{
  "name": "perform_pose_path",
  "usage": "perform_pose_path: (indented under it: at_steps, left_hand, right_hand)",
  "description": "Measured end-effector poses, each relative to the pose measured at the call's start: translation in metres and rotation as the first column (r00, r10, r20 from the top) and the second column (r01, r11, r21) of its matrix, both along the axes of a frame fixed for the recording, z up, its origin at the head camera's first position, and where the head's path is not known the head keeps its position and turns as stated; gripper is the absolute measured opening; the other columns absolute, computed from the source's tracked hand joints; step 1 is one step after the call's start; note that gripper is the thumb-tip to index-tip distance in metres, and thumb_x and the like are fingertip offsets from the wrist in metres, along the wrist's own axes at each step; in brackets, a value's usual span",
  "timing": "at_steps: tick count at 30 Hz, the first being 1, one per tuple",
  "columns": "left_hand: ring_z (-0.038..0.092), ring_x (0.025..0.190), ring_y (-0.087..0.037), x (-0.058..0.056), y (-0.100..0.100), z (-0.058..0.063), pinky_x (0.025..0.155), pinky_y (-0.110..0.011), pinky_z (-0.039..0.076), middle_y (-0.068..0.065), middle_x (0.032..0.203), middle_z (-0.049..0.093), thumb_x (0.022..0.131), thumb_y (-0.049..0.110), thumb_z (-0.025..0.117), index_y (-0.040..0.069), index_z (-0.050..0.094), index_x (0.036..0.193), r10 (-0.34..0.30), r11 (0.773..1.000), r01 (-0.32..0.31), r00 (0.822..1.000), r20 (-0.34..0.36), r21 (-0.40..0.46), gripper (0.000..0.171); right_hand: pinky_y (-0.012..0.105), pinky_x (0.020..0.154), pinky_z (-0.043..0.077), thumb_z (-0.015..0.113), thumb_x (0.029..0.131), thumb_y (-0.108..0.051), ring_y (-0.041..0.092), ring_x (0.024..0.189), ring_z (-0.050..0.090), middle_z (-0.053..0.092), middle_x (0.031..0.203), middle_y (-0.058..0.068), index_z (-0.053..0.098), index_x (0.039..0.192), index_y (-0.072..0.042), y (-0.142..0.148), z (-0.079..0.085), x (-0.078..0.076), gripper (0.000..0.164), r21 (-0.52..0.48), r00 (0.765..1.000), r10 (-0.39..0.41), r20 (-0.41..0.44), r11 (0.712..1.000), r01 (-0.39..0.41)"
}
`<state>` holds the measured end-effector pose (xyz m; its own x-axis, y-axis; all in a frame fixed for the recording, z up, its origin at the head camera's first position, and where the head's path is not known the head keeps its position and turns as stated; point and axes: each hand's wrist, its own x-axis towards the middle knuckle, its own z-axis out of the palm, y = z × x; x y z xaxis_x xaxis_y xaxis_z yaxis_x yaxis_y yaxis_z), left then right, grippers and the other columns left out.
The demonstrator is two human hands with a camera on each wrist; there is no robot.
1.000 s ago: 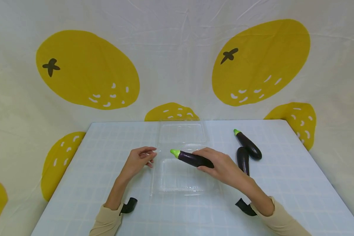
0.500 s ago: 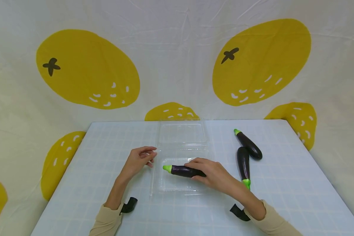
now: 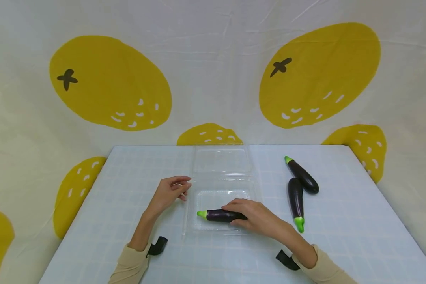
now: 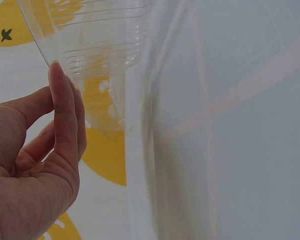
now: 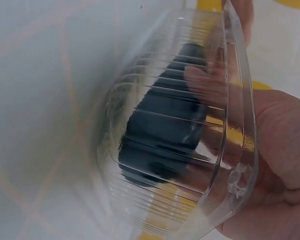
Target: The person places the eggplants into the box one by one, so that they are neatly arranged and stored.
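Note:
A dark purple eggplant (image 3: 220, 215) with a bright green stem end lies level inside the near half of a clear plastic clamshell container (image 3: 195, 232). My right hand (image 3: 253, 215) grips the eggplant by its thick end, thumb on the near side and fingers on the far side. Through the container's ribbed wall, the right wrist view shows the eggplant (image 5: 165, 120) low in the tray with fingers around it. My left hand (image 3: 170, 192) stays at the container's left side, fingertips right at the rim near the hinge. Its index finger (image 4: 63, 110) is straight.
Two more eggplants lie to the right, one (image 3: 303, 175) farther back and another (image 3: 296, 201) nearer, end to side. The container's lid (image 3: 221, 159) lies open toward the table's back edge. A fruit-print cloth (image 3: 213, 79) hangs behind the pale table (image 3: 135, 165).
My right hand has lowered the eggplant toward me into the container's near half, turning it level. The left hand has stayed in place.

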<state>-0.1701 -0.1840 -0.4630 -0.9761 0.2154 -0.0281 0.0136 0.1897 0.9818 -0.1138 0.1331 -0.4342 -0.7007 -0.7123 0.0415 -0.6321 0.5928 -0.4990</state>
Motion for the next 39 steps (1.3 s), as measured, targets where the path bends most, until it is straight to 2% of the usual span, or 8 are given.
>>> perform_pose_path:
  at_steps: [12, 18, 24, 28, 32, 39]
  left_hand:
    - [0.068, 0.069, -0.019, -0.002, 0.002, 0.001, 0.066, -0.029, 0.063, -0.029, 0.105, 0.067, 0.098, 0.010, 0.071, -0.010, 0.066, 0.127, 0.012, 1.000, -0.012, 1.000, 0.005, -0.026, 0.035]
    - [0.068, 0.073, -0.021, -0.002, 0.001, 0.000, 0.066, -0.031, 0.063, -0.029, 0.105, 0.067, 0.098, 0.010, 0.072, -0.009, 0.066, 0.126, 0.009, 1.000, -0.009, 1.000, 0.005, -0.010, 0.034]
    - [0.068, 0.074, -0.020, -0.001, -0.001, -0.004, 0.067, -0.030, 0.063, -0.031, 0.106, 0.066, 0.098, 0.010, 0.072, -0.010, 0.065, 0.128, 0.002, 1.000, -0.002, 1.000, 0.010, 0.006, 0.037]
    - [0.068, 0.075, -0.019, -0.001, -0.002, -0.005, 0.067, -0.030, 0.063, -0.031, 0.107, 0.066, 0.098, 0.011, 0.072, -0.011, 0.064, 0.128, -0.001, 1.000, 0.001, 1.000, 0.010, 0.003, 0.038]
    - [0.068, 0.075, -0.019, 0.000, -0.002, -0.004, 0.067, -0.029, 0.063, -0.031, 0.107, 0.066, 0.098, 0.011, 0.072, -0.011, 0.064, 0.128, -0.002, 1.000, 0.002, 1.000, 0.004, 0.002, 0.038]
    - [0.068, 0.074, -0.019, 0.000, -0.001, -0.004, 0.068, -0.030, 0.063, -0.031, 0.107, 0.066, 0.098, 0.012, 0.072, -0.010, 0.064, 0.129, 0.000, 1.000, 0.000, 1.000, 0.015, 0.000, 0.039]
  right_hand:
    - [0.035, 0.100, 0.054, 0.075, 0.096, -0.020, 0.015, 0.119, 0.062, 0.068, 0.129, -0.001, 0.067, 0.134, -0.009, 0.002, -0.004, -0.005, 0.041, -0.034, 0.991, 0.034, 0.133, 0.999, -0.030]
    - [0.032, 0.096, 0.054, 0.071, 0.100, -0.028, 0.011, 0.112, 0.061, 0.068, 0.125, -0.002, 0.068, 0.131, -0.009, 0.002, -0.005, -0.005, 0.037, -0.082, 0.979, 0.059, 0.198, 0.996, -0.043]
    - [0.028, 0.089, 0.055, 0.067, 0.102, -0.028, 0.005, 0.101, 0.060, 0.069, 0.119, -0.003, 0.069, 0.127, -0.010, 0.003, -0.008, -0.004, 0.030, -0.100, 0.967, 0.070, 0.247, 0.994, -0.047]
    - [0.030, 0.090, 0.055, 0.065, 0.104, -0.030, 0.007, 0.103, 0.061, 0.069, 0.122, -0.001, 0.068, 0.129, -0.009, 0.004, -0.008, -0.004, 0.034, -0.106, 0.967, 0.069, 0.247, 0.993, -0.043]
    - [0.036, 0.095, 0.056, 0.062, 0.105, -0.033, 0.015, 0.111, 0.064, 0.069, 0.125, 0.003, 0.066, 0.131, -0.006, 0.008, -0.008, -0.002, 0.037, -0.117, 0.972, 0.058, 0.227, 0.993, -0.031]
    - [0.041, 0.102, 0.053, 0.061, 0.106, -0.031, 0.023, 0.120, 0.063, 0.068, 0.128, 0.005, 0.065, 0.132, -0.007, 0.018, -0.002, -0.002, 0.036, -0.145, 0.984, 0.012, 0.180, 0.989, 0.015]
